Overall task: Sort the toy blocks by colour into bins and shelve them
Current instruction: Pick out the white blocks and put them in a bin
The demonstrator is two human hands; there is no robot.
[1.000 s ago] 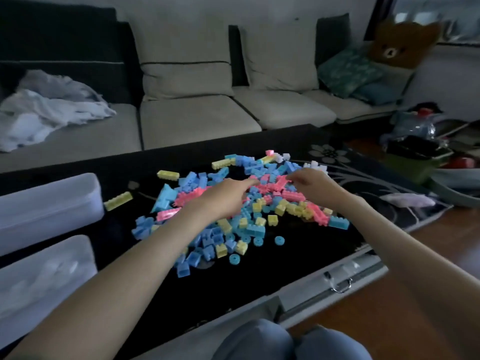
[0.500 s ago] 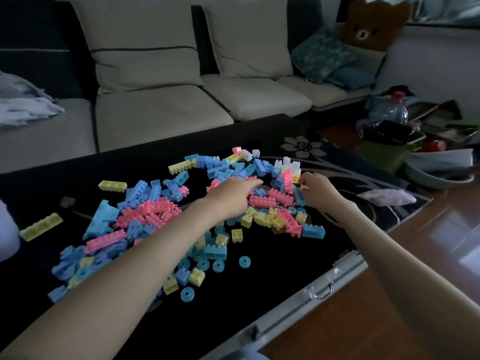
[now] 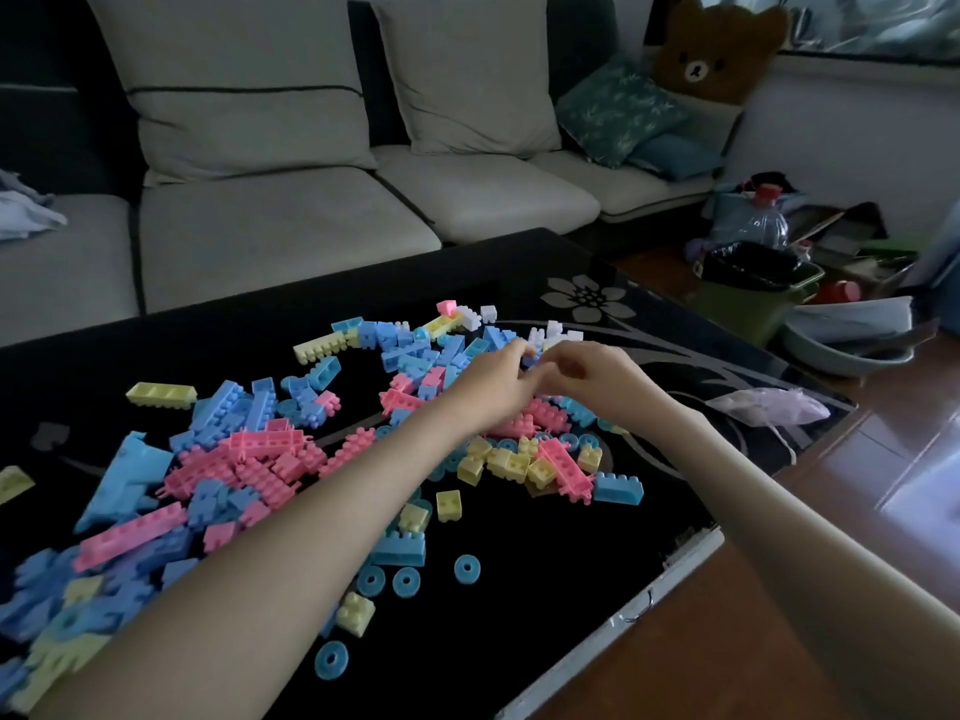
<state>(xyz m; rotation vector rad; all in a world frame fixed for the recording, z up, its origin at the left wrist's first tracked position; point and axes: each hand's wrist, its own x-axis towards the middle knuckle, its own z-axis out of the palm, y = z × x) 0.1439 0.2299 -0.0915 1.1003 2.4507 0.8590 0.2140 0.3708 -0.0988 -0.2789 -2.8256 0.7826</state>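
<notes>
**Q:** What surrounds the work area?

**A:** A grey sofa [image 3: 270,226] stands behind the table [image 3: 561,574]. A teal pillow [image 3: 618,111] and a bear cushion [image 3: 719,54] sit at its right end, and a crumpled cloth [image 3: 21,210] lies at its left end. On the floor to my right stands a green bin [image 3: 748,309] lined with a black bag. A red-capped bottle [image 3: 766,223] is behind it and a basin [image 3: 831,356] is just beside it. A thin plastic bag [image 3: 769,407] lies at the table's right corner, apart from the blocks.

**Q:** What blocks the view?

**A:** My left forearm [image 3: 291,537] crosses the middle of the heap and hides the pieces beneath it. My right forearm [image 3: 753,485] comes in over the table's right edge. Both hands cover the spot where they meet.

**Q:** What is the state of your hands?

**A:** My left hand [image 3: 493,381] and right hand [image 3: 597,376] meet tip to tip over the far right of the heap, just beside the white blocks [image 3: 556,332]. Both are curled inward. I cannot tell whether either one pinches a piece.

**Q:** How do the blocks look?

**A:** The blocks [image 3: 260,459] lie loose and unsorted on the black table top.
- The colours are pink, blue and yellow, with a few white ones at the far edge.
- Most are studded bricks, some long and some short.
- Flat blue rings [image 3: 466,569] lie along the near side.
- One long yellow brick [image 3: 162,394] lies on its own at the left.
</notes>
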